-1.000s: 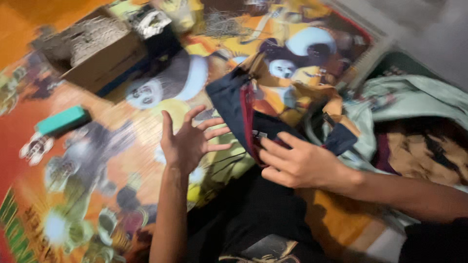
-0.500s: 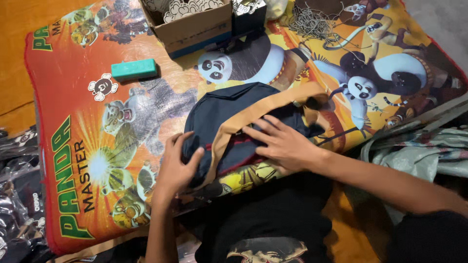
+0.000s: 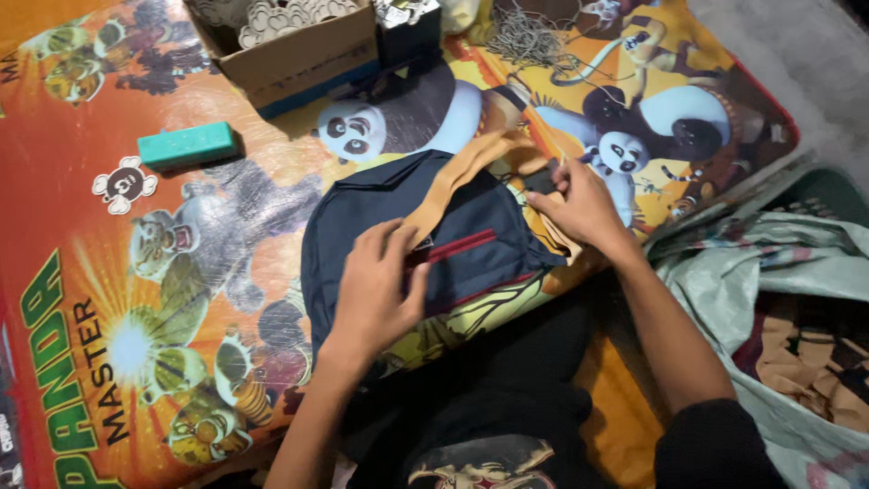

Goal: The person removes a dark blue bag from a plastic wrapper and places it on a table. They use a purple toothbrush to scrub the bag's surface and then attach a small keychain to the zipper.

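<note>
Head view: a dark blue bag (image 3: pixel 425 249) with red stripes lies flat on a bright cartoon mat (image 3: pixel 136 299) spread over the floor, right in front of the person's lap. The left hand (image 3: pixel 376 290) presses down on the bag's middle, fingers spread and released, likely to keep the cloth from sliding. The right hand (image 3: pixel 579 204), at the bag's upper right corner, pinches a small dark piece beside the tan strap (image 3: pixel 457 181). Beyond the bag stand a cardboard box (image 3: pixel 290 45) of pale cutouts and a teal block (image 3: pixel 186 145). Right of the bag sits a pale sack (image 3: pixel 769 263); grey floor shows past the mat.
</note>
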